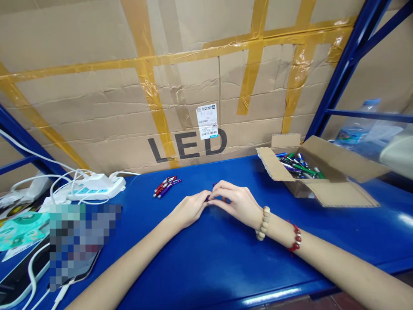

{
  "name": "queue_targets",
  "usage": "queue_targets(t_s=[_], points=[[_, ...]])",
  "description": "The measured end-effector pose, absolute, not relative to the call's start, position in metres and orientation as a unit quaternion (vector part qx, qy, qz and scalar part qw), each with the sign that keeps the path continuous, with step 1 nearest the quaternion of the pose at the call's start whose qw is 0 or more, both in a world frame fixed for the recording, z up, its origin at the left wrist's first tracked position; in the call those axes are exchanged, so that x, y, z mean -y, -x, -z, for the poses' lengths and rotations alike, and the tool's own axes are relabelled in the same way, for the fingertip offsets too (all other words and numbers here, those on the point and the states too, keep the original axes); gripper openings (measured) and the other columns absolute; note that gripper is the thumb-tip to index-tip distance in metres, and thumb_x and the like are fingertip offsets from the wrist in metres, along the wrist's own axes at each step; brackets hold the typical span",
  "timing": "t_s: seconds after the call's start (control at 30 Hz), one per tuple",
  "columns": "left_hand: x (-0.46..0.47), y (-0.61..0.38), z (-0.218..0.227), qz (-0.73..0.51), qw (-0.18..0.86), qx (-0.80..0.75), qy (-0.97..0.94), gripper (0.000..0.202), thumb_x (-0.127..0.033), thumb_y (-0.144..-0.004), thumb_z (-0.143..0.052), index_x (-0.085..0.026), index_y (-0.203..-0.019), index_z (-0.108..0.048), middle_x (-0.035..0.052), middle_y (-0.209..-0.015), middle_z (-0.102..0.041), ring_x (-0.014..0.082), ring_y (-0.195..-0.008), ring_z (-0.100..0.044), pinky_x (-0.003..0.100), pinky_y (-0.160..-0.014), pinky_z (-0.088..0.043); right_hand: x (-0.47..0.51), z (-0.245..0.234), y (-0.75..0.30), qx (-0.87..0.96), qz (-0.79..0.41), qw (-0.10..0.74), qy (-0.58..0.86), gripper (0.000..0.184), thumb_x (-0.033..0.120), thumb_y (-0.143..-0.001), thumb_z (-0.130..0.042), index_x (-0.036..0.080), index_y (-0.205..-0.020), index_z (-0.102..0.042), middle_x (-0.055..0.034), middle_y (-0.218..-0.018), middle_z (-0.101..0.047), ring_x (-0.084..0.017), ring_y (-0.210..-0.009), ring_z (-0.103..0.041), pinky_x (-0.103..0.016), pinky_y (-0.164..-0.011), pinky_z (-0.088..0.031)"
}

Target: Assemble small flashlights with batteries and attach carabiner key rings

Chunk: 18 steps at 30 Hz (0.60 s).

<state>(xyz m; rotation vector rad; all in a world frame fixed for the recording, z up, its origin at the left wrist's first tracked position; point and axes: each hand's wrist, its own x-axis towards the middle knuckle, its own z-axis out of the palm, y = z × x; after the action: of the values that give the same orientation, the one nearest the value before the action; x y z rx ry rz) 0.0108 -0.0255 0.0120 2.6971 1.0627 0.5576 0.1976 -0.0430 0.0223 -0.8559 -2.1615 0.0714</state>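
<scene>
My left hand and my right hand meet above the middle of the blue shelf, fingertips pinched together. Between them shows part of a small dark purple metallic tube; most of it is hidden by the fingers. Both hands are closed on it. Beyond my left hand lies a small pile of red and purple pen-like tubes with silver ends. To the right of my right hand stands an open cardboard box, holding many pen-like tubes in blue, green, purple and silver.
A blue metal shelf bears everything, backed by a large taped carton marked LED. On the left are a white power strip, cables, a green packet and a phone. A plastic bottle stands behind the right frame.
</scene>
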Motion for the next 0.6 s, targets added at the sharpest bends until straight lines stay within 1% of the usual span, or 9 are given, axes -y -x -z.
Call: queue_targets(t_s=[0.1,0.17,0.23,0.3,0.37,0.4,0.47,0.53,0.6], points=[[0.025,-0.012,-0.013,-0.192,0.088,-0.371,-0.904,0.012,-0.023,-0.092,-0.033,-0.022,-0.098,-0.044,0.0020,-0.090,-0.062,0.0174,-0.077,-0.063,0.025,-0.066,-0.045,0.038,-0.034,-0.207,0.840,-0.067,0.382,0.378,0.023,0.042,-0.082,-0.054,0.021,-0.085,-0.065,0.0014,-0.082,-0.065,-0.005,-0.056,-0.054,-0.016,-0.054,-0.039],[0.025,-0.012,-0.014,-0.197,0.084,-0.383,-0.899,0.011,-0.024,-0.092,-0.033,-0.022,-0.098,-0.043,0.0006,-0.088,-0.062,0.0163,-0.073,-0.063,0.024,-0.065,-0.044,0.033,-0.042,-0.217,0.827,-0.060,0.367,0.420,0.026,0.044,-0.083,-0.052,0.023,-0.089,-0.065,0.0018,-0.081,-0.066,-0.006,-0.056,-0.054,-0.018,-0.054,-0.039],[0.026,-0.012,-0.014,-0.198,0.081,-0.393,-0.894,0.011,-0.024,-0.093,-0.032,-0.023,-0.096,-0.042,-0.0006,-0.084,-0.062,0.0158,-0.069,-0.063,0.024,-0.063,-0.043,0.026,-0.047,-0.228,0.833,-0.038,0.310,0.457,0.027,0.048,-0.080,-0.054,0.026,-0.084,-0.068,0.0016,-0.082,-0.067,-0.007,-0.055,-0.055,-0.019,-0.051,-0.037],[0.026,-0.012,-0.015,-0.195,0.077,-0.398,-0.893,0.011,-0.025,-0.092,-0.032,-0.023,-0.094,-0.042,-0.0008,-0.081,-0.061,0.0165,-0.068,-0.062,0.024,-0.061,-0.043,0.020,-0.047,-0.239,0.847,-0.021,0.230,0.479,0.025,0.049,-0.072,-0.063,0.026,-0.077,-0.070,0.0007,-0.082,-0.067,-0.009,-0.056,-0.057,-0.020,-0.047,-0.034],[0.027,-0.012,-0.016,-0.189,0.072,-0.399,-0.894,0.011,-0.025,-0.092,-0.031,-0.022,-0.092,-0.042,0.0002,-0.080,-0.061,0.0179,-0.067,-0.062,0.025,-0.061,-0.042,0.014,-0.044,-0.248,0.857,-0.033,0.170,0.486,0.023,0.045,-0.062,-0.072,0.026,-0.074,-0.071,0.0004,-0.080,-0.068,-0.012,-0.059,-0.059,-0.019,-0.046,-0.034],[0.027,-0.012,-0.016,-0.186,0.069,-0.398,-0.896,0.012,-0.025,-0.092,-0.031,-0.022,-0.092,-0.042,0.0009,-0.081,-0.062,0.0185,-0.068,-0.062,0.026,-0.061,-0.042,0.011,-0.042,-0.251,0.858,-0.058,0.155,0.486,0.022,0.042,-0.060,-0.074,0.026,-0.075,-0.071,0.0006,-0.078,-0.069,-0.012,-0.059,-0.060,-0.019,-0.045,-0.035],[0.028,-0.012,-0.018,-0.180,0.064,-0.393,-0.900,0.013,-0.026,-0.092,-0.030,-0.021,-0.090,-0.042,0.0020,-0.083,-0.062,0.0192,-0.070,-0.062,0.027,-0.062,-0.042,0.006,-0.037,-0.253,0.852,-0.131,0.154,0.483,0.017,0.034,-0.059,-0.075,0.024,-0.073,-0.071,0.0012,-0.069,-0.069,-0.013,-0.057,-0.062,-0.019,-0.046,-0.039],[0.029,-0.012,-0.019,-0.176,0.058,-0.385,-0.904,0.015,-0.028,-0.093,-0.030,-0.021,-0.089,-0.043,0.0024,-0.086,-0.062,0.0191,-0.073,-0.062,0.026,-0.063,-0.042,0.003,-0.032,-0.251,0.836,-0.190,0.173,0.484,0.012,0.029,-0.061,-0.074,0.020,-0.068,-0.071,0.0002,-0.062,-0.068,-0.013,-0.056,-0.063,-0.019,-0.049,-0.043],[0.029,-0.012,-0.020,-0.174,0.052,-0.374,-0.909,0.017,-0.030,-0.093,-0.030,-0.021,-0.088,-0.044,0.0021,-0.087,-0.062,0.0185,-0.074,-0.062,0.026,-0.063,-0.042,0.002,-0.028,-0.245,0.824,-0.209,0.195,0.489,0.010,0.024,-0.062,-0.073,0.016,-0.068,-0.070,-0.0023,-0.064,-0.069,-0.014,-0.060,-0.065,-0.019,-0.054,-0.048]])
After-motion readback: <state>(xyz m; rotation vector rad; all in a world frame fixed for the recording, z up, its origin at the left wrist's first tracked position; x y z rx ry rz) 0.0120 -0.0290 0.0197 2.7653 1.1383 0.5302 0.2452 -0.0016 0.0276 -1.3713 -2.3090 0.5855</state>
